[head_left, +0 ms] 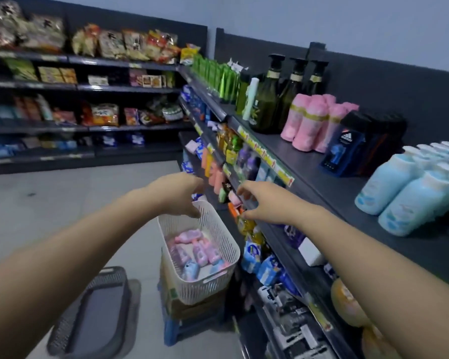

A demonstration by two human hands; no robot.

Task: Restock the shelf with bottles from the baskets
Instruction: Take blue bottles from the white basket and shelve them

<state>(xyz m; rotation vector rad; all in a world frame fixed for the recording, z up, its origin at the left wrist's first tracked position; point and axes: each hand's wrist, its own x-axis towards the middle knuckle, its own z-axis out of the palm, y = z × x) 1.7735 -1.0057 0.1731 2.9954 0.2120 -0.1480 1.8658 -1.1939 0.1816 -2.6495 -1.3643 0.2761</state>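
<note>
A white mesh basket (218, 278) stands on a cardboard box atop a blue stool, beside the dark shelf unit (322, 174). It holds several pink bottles (192, 246) and a blue bottle (189, 271) lying flat. My left hand (180, 195) hovers over the basket's far rim, fingers loosely curled and holding nothing. My right hand (261, 202) reaches toward the middle shelf edge, fingers spread, nothing in it. On the top shelf stand pink bottles (311, 123) and light blue bottles (410, 190).
A dark grey basket (99, 309) lies on the floor at lower left. Dark green pump bottles (272, 99), a blue boxed product (344, 154) and green tubes (218, 73) share the top shelf. Snack shelves line the far wall. Lower shelves are packed with goods.
</note>
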